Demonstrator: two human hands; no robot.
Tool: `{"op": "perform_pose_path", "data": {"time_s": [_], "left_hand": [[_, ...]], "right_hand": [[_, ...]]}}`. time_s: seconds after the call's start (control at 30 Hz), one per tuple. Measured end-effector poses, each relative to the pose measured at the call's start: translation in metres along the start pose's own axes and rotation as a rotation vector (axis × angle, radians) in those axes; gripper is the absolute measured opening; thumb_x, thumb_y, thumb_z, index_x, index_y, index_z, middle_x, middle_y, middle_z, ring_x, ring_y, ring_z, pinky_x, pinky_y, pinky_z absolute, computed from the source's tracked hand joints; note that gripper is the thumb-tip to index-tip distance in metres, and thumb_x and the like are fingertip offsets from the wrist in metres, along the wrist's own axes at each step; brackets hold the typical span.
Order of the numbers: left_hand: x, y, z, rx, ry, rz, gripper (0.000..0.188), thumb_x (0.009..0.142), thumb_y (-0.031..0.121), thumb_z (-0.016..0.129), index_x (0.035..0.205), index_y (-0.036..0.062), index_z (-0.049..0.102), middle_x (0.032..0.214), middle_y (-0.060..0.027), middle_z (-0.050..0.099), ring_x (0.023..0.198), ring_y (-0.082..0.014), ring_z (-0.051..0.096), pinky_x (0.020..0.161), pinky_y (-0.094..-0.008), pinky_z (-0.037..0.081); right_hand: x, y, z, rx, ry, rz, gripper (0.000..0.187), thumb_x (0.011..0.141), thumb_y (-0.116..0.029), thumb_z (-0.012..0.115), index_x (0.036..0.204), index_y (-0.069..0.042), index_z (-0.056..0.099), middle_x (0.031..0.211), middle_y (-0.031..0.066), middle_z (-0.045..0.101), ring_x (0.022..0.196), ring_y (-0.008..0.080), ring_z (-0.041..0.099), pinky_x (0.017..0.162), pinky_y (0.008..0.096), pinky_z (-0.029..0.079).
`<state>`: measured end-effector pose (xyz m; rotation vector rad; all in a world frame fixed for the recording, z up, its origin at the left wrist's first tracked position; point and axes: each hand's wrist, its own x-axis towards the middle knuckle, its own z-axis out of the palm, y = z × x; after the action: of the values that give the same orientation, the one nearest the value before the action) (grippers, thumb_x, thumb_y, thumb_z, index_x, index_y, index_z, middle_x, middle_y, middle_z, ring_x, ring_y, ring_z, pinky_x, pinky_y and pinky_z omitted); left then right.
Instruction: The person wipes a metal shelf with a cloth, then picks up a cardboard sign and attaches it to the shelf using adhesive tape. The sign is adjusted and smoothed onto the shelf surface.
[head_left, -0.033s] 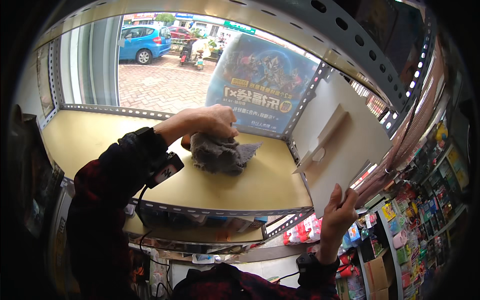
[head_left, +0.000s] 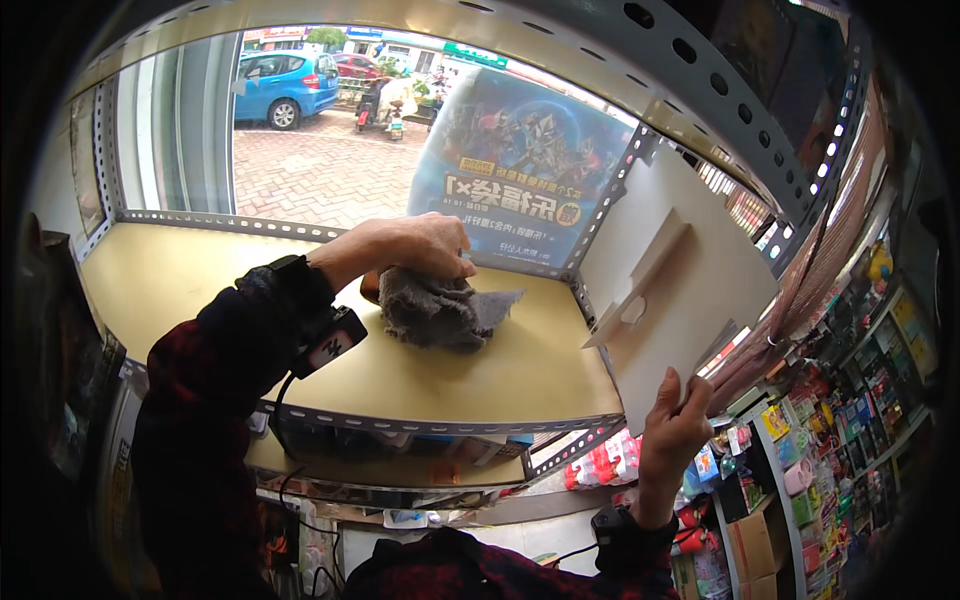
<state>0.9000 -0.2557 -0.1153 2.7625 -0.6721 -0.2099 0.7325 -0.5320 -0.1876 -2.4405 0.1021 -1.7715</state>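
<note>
Cloth, grey and fluffy, sits bunched up on the pale yellow shelf, near the middle. From where I stand, I see the person's left hand on top of it, with bent fingers gripping the cloth; the fingertips are hidden, so I cannot tell how hard they squeeze. A small brown thing peeks out just beside the cloth, but too little shows to say what it is. The right hand is pinching the low edge of a big white board between thumb and fingers. The board leans at the right end of the shelf, and I see no writing on this side of it. Most of the big writing is on the blue poster at the window: fat white signs in a row, smaller lines below, and yellow patches with writing too. It all looks back to front from in here. Outside, a blue car stands on the bricks, and shop signs farther off have writing too small to read. A black box on the left wrist has a white mark. On the right, bright packets have tiny, blurry labels.
</note>
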Motion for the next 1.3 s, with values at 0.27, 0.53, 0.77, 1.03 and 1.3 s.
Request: {"op": "perform_pose_path", "data": {"time_s": [0.27,0.53,0.77,1.03,1.3], "left_hand": [[0.009,0.017,-0.009,0.211,-0.084,0.085,0.091,0.07,0.056,0.063,0.135,-0.0003,0.032,0.134,-0.0205,0.039,0.128,-0.0325,0.032,0.102,-0.0423,0.031],[0.015,0.099,0.047,0.004,0.073,0.449,0.11,0.068,0.057,0.067,0.138,-0.0056,0.011,0.136,-0.0285,0.027,0.131,-0.0388,0.023,0.104,-0.0476,0.025],[0.049,0.131,0.063,-0.304,0.154,0.452,0.066,0.085,0.025,0.056,0.133,-0.0053,0.022,0.108,-0.0291,0.053,0.106,-0.0403,0.051,0.09,-0.0414,0.041],[0.047,0.134,0.076,-0.434,0.422,0.55,0.066,0.084,0.021,0.059,0.13,-0.0087,0.024,0.11,-0.0306,0.051,0.102,-0.0382,0.054,0.085,-0.0399,0.043],[-0.006,0.165,0.082,-0.234,0.919,0.926,0.097,0.06,0.039,0.079,0.135,0.0073,0.027,0.137,-0.0243,0.024,0.126,-0.0422,0.027,0.1,-0.0511,0.026]], "right_hand": [[0.001,0.0,0.011,-0.012,0.056,-0.073,0.017,0.086,-0.017,0.061,0.089,-0.003,0.051,0.058,0.0141,0.057,0.048,0.0309,0.059,0.041,0.0376,0.042],[0.001,0.005,-0.009,0.15,-0.189,-0.049,0.022,0.085,-0.018,0.062,0.094,0.001,0.054,0.064,0.0126,0.052,0.052,0.0234,0.053,0.049,0.0312,0.043],[-0.012,0.031,-0.029,0.438,-0.328,0.09,0.068,0.072,-0.018,0.074,0.127,0.0,0.039,0.123,0.0166,0.045,0.108,0.0254,0.049,0.083,0.0378,0.046],[-0.02,0.062,-0.002,0.981,-0.469,0.226,0.072,0.08,-0.004,0.065,0.136,0.007,0.021,0.128,0.0233,0.043,0.118,0.0271,0.046,0.099,0.038,0.038],[-0.027,0.053,-0.002,0.912,-0.357,0.195,0.068,0.077,-0.001,0.066,0.133,0.007,0.028,0.127,0.022,0.044,0.114,0.0271,0.05,0.094,0.0374,0.044]]}}
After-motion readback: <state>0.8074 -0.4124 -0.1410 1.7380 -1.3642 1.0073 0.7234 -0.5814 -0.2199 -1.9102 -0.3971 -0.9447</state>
